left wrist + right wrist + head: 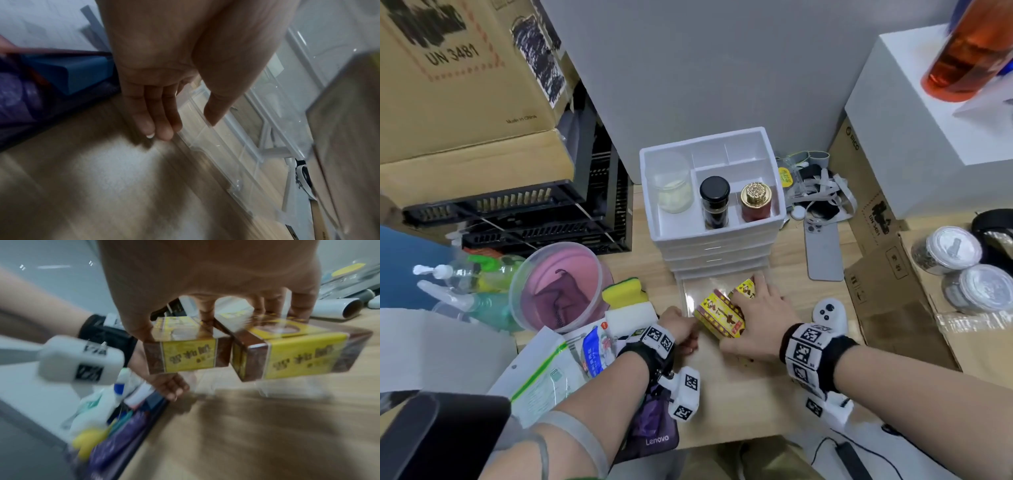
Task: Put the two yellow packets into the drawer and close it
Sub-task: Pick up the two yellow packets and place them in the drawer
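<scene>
My right hand [743,312] grips two yellow packets with brown ends from above, side by side: the left packet [719,317] and the right packet [744,289]. In the right wrist view the thumb presses the left packet [189,356] and the fingers reach over the right packet [298,356]. They hang over the clear bottom drawer [685,294], pulled out of the white drawer unit [719,246]. My left hand [188,126] is at the drawer's front left corner, its fingers straight against the drawer front [216,146] and its thumb just above the rim.
Jars stand in the unit's top tray [774,192]. A clear tub with a pink lid [561,284] and a sponge [625,291] sit left of the drawer. A phone [823,250], a white controller [828,313] and cardboard boxes [887,298] lie right.
</scene>
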Demonstrator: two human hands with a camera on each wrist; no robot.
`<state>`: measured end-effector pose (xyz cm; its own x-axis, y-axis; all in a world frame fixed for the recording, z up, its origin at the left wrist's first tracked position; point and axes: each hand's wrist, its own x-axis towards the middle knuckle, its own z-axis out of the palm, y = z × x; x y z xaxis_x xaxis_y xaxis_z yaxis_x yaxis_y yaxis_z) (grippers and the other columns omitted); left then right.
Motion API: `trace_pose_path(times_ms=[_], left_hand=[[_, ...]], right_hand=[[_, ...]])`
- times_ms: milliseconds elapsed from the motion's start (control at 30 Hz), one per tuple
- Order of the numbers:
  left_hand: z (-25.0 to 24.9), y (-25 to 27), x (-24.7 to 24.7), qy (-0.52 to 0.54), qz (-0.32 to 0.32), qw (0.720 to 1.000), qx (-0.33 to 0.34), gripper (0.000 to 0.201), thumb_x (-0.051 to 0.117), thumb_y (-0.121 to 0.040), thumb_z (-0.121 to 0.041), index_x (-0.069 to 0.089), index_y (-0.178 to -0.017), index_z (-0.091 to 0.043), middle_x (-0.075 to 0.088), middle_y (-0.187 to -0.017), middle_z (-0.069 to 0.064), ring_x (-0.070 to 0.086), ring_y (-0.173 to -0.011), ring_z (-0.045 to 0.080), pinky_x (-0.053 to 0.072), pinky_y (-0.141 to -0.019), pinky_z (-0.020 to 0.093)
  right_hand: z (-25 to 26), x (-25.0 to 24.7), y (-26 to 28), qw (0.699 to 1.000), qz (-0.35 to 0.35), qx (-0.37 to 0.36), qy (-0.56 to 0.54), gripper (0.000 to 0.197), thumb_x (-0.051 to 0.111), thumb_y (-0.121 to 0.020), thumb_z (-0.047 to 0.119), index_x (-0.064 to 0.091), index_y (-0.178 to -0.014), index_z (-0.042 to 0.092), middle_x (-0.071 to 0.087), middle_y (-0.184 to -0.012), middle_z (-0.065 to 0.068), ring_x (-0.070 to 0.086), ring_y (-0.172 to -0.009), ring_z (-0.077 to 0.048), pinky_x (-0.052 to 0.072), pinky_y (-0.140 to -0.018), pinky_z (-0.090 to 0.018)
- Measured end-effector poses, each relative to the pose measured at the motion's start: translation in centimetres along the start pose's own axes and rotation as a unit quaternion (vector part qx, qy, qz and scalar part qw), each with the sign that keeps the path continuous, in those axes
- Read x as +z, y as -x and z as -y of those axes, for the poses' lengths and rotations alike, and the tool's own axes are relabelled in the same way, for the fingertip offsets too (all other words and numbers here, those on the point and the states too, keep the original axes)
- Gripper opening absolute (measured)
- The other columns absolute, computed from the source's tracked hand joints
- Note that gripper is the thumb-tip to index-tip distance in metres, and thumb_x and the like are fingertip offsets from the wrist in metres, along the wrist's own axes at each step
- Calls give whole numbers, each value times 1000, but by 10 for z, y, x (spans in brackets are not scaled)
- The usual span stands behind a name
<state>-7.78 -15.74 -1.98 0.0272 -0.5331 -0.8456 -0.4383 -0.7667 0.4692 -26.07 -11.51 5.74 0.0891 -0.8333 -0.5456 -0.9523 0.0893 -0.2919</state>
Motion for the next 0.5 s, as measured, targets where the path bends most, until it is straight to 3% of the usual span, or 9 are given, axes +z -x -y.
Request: trace_pose_path(times_ms=[67, 167, 267, 500], left_hand=[[1, 1, -1, -5, 3, 1000, 2, 51, 72, -80, -25, 37, -115, -12, 61, -66, 10, 57, -44, 20, 50, -40, 27], [5, -3, -5, -14, 9, 1000, 10, 46, 74, -80, -31, 38, -103, -12, 62, -70, 11, 57, -46, 21, 50, -41, 26], [7, -11, -7, -30, 12, 999, 21, 41, 73, -80, -31, 40, -95, -12, 63, -74, 16, 57, -48, 24, 50, -41, 26], [10, -20, -11, -37, 23, 999, 18, 40, 74, -77, -32, 41, -93, -15, 64, -78, 15, 60, -51, 24, 53, -48, 30]], right_hand=[[7, -5, -22, 999, 9, 31, -10, 98, 48, -51, 85, 47, -136, 36, 30, -150, -19, 34, -137, -41, 39, -107, -54], [14, -4, -51, 996, 54, 68, -7, 118, 37, -43, 93, 41, -148, 38, 30, -152, -23, 33, -140, -44, 36, -112, -55], [18, 5, -85, 992, 74, 100, 18, 114, 44, -54, 89, 37, -153, 33, 29, -154, -29, 33, -139, -50, 35, -113, -57], [24, 33, -116, 984, -16, 173, 25, 101, 48, -75, 85, 42, -148, 15, 34, -151, -33, 38, -136, -50, 35, -112, -56]])
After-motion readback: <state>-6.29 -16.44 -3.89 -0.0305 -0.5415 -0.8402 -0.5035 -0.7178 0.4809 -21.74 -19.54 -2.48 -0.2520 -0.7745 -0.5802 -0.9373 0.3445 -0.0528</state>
